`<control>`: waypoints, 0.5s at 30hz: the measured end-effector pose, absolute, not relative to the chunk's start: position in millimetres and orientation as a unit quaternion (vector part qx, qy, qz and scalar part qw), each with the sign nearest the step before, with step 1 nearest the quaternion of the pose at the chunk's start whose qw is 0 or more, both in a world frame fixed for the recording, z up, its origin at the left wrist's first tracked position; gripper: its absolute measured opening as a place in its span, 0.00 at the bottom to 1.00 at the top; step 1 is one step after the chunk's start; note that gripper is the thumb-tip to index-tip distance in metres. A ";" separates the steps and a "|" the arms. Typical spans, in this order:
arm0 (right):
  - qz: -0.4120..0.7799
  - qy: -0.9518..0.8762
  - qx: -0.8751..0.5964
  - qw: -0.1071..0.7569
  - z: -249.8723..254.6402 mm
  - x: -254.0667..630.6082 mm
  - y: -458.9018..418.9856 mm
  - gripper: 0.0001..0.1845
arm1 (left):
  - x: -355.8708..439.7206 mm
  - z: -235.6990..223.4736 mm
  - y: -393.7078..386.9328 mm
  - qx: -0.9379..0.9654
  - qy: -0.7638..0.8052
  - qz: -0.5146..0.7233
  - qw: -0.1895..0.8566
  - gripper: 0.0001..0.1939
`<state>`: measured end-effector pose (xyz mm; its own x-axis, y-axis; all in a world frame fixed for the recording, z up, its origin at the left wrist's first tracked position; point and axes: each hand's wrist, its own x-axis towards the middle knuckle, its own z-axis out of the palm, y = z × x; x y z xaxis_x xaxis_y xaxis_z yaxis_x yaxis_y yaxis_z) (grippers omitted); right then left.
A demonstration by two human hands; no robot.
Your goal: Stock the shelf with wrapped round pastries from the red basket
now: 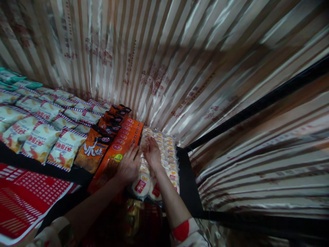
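My left hand (129, 164) lies along the right edge of the orange snack packets (120, 142), its fingers stretched forward beside the white crackers. Just right of it, my right hand (152, 153) reaches over rows of round white crackers in clear wrappers (169, 151). Its fingers rest on the packs towards the back and look extended, though dim light blurs the tips. Both hands touch the goods without visibly gripping anything. The wrapped crackers sit in neat rows, and some are hidden beneath my right hand and forearm.
Left of the orange packets are orange-and-black snack bags (92, 150), then rows of white chip bags (64, 147) and green bags (28, 83). A red basket (28, 202) stands at lower left. Pleated, printed sheeting (115, 51) hangs behind; a black bar (257, 103) slants along the right.
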<state>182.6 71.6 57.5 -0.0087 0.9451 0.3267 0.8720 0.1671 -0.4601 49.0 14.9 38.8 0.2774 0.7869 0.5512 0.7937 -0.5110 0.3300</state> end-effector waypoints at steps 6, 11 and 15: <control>0.025 -0.741 -0.631 0.228 52.9 222.9 63.4 0.27 | 87.0 32.7 -25.2 -0.858 -0.376 -0.348 -0.041 0.24; 0.004 -0.756 -0.625 0.194 47.9 227.7 66.5 0.25 | 93.4 24.0 -35.8 -0.861 -0.371 -0.345 -0.027 0.22; -0.006 -0.755 -0.631 0.177 44.1 228.7 73.4 0.25 | 95.5 25.0 -30.6 -0.859 -0.364 -0.361 0.007 0.23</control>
